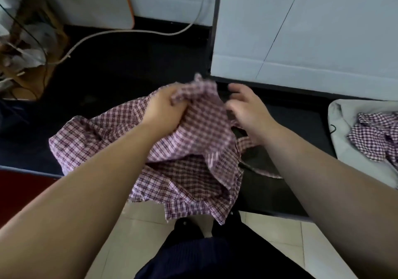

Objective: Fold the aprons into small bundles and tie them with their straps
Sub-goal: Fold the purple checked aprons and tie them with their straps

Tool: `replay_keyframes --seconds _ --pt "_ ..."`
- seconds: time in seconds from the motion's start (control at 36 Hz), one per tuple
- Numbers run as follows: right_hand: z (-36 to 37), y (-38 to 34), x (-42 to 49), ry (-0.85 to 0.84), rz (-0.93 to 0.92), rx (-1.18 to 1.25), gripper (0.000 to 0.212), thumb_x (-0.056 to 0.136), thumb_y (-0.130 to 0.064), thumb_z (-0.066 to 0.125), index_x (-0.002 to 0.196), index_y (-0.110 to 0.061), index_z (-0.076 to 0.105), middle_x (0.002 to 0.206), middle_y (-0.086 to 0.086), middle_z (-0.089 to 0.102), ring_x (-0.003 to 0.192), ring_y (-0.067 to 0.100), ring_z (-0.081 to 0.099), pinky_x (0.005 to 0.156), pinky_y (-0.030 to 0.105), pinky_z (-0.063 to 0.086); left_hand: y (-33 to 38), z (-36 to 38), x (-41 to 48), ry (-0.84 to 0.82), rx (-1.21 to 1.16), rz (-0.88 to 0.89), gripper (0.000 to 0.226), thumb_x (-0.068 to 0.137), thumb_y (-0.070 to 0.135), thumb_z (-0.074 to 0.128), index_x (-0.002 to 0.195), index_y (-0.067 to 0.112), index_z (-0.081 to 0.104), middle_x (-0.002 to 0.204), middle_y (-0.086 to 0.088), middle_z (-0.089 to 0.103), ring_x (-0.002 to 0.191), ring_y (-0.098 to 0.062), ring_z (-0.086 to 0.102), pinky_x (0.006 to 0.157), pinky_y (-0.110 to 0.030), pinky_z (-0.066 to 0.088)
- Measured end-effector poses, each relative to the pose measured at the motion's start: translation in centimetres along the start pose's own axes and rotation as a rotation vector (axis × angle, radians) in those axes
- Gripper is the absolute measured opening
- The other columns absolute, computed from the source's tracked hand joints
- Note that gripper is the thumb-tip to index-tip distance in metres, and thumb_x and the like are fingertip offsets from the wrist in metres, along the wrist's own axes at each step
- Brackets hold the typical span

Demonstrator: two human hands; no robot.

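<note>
- One head-worn wide-angle view, looking forward and steeply down.
- Close over the dark worktop (120,67); tiled floor (133,235) at the bottom edge.

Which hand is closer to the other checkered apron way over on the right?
Right. The right hand is open, left of the other checkered apron with a gap between. The left hand is farther left, gripping the bunched apron.

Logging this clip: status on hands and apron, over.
Left hand grips bunched apron top. Right hand open beside it. Apron crumpled, unfolded, strap loose. Second apron lies apart, right.
</note>
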State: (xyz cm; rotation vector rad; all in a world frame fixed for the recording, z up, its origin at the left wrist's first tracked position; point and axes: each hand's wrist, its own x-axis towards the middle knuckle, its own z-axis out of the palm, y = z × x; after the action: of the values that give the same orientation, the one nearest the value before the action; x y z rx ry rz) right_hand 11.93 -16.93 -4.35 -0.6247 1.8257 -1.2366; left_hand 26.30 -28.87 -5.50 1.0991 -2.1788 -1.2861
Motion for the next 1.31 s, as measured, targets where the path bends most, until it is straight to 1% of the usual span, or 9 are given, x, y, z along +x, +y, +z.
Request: replay_keyframes --seconds 0.17,0.25,0.44,0.61,0.81,0.92,1.06,1.17,1.31 --pt "1.6 1.9 0.7 -0.3 0.196 -0.061 0.126 0.065 -0.032 0.086 0.153 -0.029 -0.005 0.154 -0.005 0.029 0.135 0.017 0.036 0.109 0.025 0.033 1.3 -2.4 1.1 0.136 -0.804 -0.311 0.018 0.098 0.021 0.053 0.099 0.01 0.067 0.092 -0.004 0.075 0.088 -0.021 0.071 0.072 -0.032 0.055" --pt "2.9 1.4 1.5 -0.241 0.062 -0.396 0.054 0.086 -0.029 0.069 0.134 -0.016 0.049 0.13 0.001 0.058 0.115 0.018 0.054 0.093 0.024 0.04 0.8 -3.2 0.7 0.184 -0.792 -0.343 0.017 0.098 0.024 0.053 0.101 0.016 0.067 0.095 -0.003 0.075 0.089 -0.021 0.072 0.075 -0.036 0.058" --pt "3.3 0.3 4.0 -0.063 0.005 -0.339 0.024 0.091 -0.038 0.056 0.107 -0.02 0.058 0.106 0.001 0.063 0.098 0.021 0.06 0.091 0.037 0.048 -3.2 -6.5 -0.5 0.405 -0.211 -0.365 0.022 0.094 0.041 0.055 0.107 0.023 0.06 0.09 0.009 0.063 0.085 -0.009 0.061 0.068 -0.024 0.047" --pt "4.9 1.0 3.4 -0.133 0.254 0.285 0.05 0.096 -0.051 0.044 0.128 -0.014 0.052 0.132 0.015 0.055 0.126 0.037 0.049 0.107 0.049 0.037 -5.3 -6.7 -2.2 -0.135 0.359 -0.327 0.017 0.083 0.026 0.067 0.097 0.022 0.058 0.088 0.002 0.063 0.086 -0.019 0.062 0.067 -0.026 0.046" --pt "5.0 1.9 2.3 -0.22 0.376 0.321 0.112 0.058 -0.09 0.048 0.148 -0.025 0.032 0.147 0.004 0.043 0.133 0.026 0.044 0.112 0.053 0.029 -4.8 -4.7 -2.6 -0.433 0.641 0.002 0.114 0.076 0.026 0.073 0.152 0.03 -0.011 0.159 0.005 0.002 0.146 -0.024 0.009 0.117 -0.047 0.022" --pt "5.4 4.9 1.5 -0.06 0.38 0.156 0.061 0.094 -0.046 0.051 0.145 -0.017 0.035 0.101 0.004 0.062 0.081 0.008 0.065 0.072 0.023 0.054 -4.4 -4.0 -2.5 -0.589 0.388 -0.1 0.09 0.083 0.046 0.067 0.153 0.036 0.012 0.159 0.006 0.017 0.145 -0.018 0.018 0.118 -0.037 0.02" --pt "5.8 9.2 -1.2 -0.191 0.312 -0.55 0.113 0.079 -0.019 0.073 0.15 -0.03 -0.014 0.145 0.011 0.033 0.112 0.032 0.054 0.092 0.043 0.049 -6.1 -2.8 -3.6 -0.645 0.742 -0.135 0.111 0.073 0.072 0.062 0.154 0.026 0.003 0.147 0.0 0.042 0.13 -0.024 0.044 0.109 -0.039 0.036" --pt "5.5 10.7 -2.6 -0.154 0.105 -0.781 0.049 0.093 -0.01 0.054 0.139 -0.012 0.041 0.118 0.015 0.061 0.085 0.026 0.057 0.069 0.032 0.048 -7.4 -2.2 -5.3 -0.661 0.823 -0.161 0.09 0.079 0.05 0.069 0.15 0.027 0.02 0.125 -0.001 0.058 0.111 -0.022 0.056 0.093 -0.036 0.048" --pt "4.5 11.4 -4.1 -0.036 -0.023 -0.589 0.031 0.091 -0.001 0.053 0.122 -0.003 0.059 0.118 0.017 0.063 0.111 0.036 0.055 0.098 0.043 0.044 -6.5 -1.6 -7.6 -0.566 0.993 -0.034 0.052 0.076 0.058 0.067 0.118 0.03 0.062 0.119 0.005 0.055 0.12 -0.021 0.044 0.107 -0.047 0.028"
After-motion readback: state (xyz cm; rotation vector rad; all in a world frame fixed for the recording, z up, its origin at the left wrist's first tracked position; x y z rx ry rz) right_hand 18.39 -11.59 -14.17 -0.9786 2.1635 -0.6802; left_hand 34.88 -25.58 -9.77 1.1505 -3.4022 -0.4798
